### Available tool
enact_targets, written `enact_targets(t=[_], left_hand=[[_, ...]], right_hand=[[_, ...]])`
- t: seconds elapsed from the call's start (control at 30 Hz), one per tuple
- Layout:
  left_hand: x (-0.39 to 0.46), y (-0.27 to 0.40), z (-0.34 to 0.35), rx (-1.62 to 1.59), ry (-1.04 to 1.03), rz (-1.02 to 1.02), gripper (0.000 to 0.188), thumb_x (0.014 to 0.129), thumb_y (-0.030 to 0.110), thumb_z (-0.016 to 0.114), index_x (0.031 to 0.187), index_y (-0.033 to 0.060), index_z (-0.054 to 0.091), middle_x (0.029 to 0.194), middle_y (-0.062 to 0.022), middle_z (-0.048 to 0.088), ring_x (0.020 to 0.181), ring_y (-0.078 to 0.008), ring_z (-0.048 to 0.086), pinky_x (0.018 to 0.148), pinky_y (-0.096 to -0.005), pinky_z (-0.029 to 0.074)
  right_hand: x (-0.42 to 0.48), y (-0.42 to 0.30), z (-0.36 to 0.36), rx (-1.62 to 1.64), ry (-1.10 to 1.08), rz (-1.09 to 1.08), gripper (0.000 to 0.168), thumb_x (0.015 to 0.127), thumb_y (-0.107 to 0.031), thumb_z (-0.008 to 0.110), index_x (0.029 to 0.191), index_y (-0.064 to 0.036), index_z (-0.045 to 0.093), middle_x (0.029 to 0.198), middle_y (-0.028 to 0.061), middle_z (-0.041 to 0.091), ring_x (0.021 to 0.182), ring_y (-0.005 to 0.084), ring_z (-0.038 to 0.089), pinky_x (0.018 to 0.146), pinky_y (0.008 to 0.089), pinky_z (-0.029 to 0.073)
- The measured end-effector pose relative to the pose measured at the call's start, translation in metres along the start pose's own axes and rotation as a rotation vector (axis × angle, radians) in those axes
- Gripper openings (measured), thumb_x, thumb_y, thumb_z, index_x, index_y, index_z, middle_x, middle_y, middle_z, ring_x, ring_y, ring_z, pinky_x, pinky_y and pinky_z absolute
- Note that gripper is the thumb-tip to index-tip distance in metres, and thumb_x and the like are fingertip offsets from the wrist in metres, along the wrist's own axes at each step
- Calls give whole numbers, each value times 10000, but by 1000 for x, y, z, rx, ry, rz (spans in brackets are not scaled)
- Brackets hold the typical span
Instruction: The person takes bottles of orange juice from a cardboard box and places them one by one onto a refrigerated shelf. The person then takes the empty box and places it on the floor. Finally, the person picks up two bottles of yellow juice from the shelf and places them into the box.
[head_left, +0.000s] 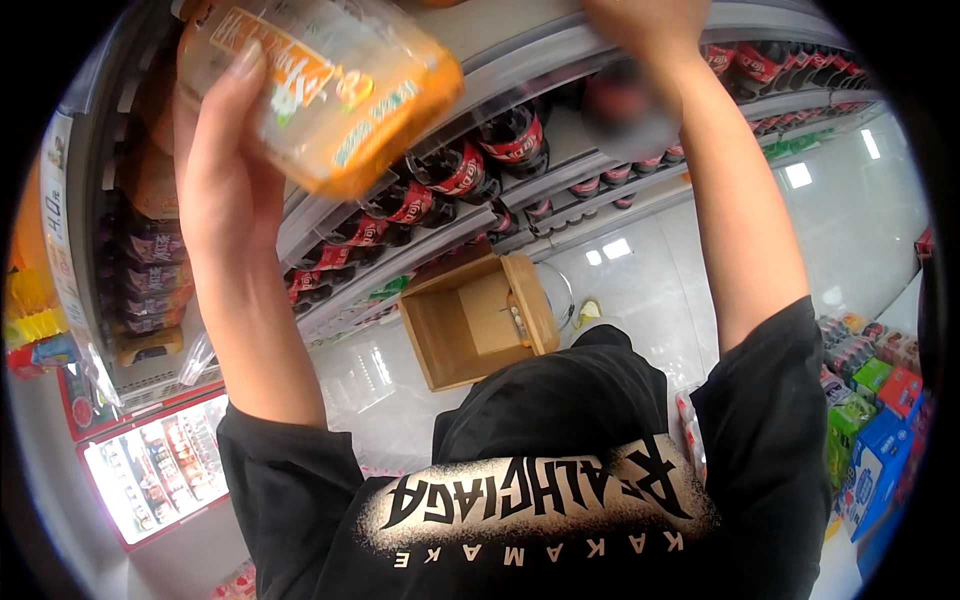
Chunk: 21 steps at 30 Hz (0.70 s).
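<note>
My left hand (232, 150) grips a large clear plastic bottle of orange drink (337, 90), its thumb across the orange label. The bottle is tilted in front of the shelves, its top cut off by the picture's edge. At the upper right is my right hand (652, 26), blurred, with its fingers partly out of view. A blurred dark cola bottle (626, 112) with a red label hangs just under that hand and seems held by it. Rows of cola bottles (514, 139) line the shelf between my arms.
Below the shelves, an open cardboard box (457, 322) stands on the glossy tiled floor (637, 270), with an orange-labelled item (517, 319) inside. Purple-labelled bottles (154, 277) fill a shelf at left. A lit drinks fridge (157, 472) is lower left. Stacked drink packs (870, 405) stand at right.
</note>
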<state>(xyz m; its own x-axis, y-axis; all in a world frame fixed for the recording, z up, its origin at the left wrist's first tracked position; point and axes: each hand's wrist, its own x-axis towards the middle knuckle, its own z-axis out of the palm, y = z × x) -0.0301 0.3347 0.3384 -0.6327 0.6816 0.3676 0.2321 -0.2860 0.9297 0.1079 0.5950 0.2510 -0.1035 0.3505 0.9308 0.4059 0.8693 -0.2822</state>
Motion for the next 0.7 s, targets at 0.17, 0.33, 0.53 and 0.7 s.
enact_targets(t=[0.17, 0.33, 0.53, 0.7], left_hand=[[32, -9, -26, 139, -15, 35, 466, 955, 161, 668, 1379, 42, 514, 1329, -92, 608, 1251, -219, 572, 1076, -385, 453], [39, -22, 15, 33, -151, 183, 546, 967, 50, 606, 1457, 1, 371, 1376, -177, 506, 1244, -317, 555, 983, -407, 536], [53, -29, 16, 415, 14, 208, 613, 956, 7, 627, 1481, 45, 311, 1360, -162, 511, 1209, -279, 562, 958, -402, 547], [54, -22, 48, 330, 174, 38, 655, 972, 49, 625, 1516, 57, 262, 1385, -160, 498, 1222, -289, 547, 955, -393, 533]], right_hand=[[-4, -8, 9, 39, 47, -54, 102, 773, -157, 590, 697, -94, 619, 712, 84, 635, 727, 324, 631, 638, 465, 509], [-3, -8, 5, 58, 44, -56, 107, 769, -148, 588, 687, -83, 609, 700, 95, 626, 710, 333, 624, 629, 467, 501], [-2, -7, -2, 128, 19, -79, 146, 793, -152, 581, 684, -56, 592, 694, 132, 608, 698, 361, 610, 632, 474, 484], [-2, -8, -2, 143, 25, -86, 145, 792, -151, 589, 684, -54, 590, 692, 135, 607, 689, 364, 604, 624, 474, 478]])
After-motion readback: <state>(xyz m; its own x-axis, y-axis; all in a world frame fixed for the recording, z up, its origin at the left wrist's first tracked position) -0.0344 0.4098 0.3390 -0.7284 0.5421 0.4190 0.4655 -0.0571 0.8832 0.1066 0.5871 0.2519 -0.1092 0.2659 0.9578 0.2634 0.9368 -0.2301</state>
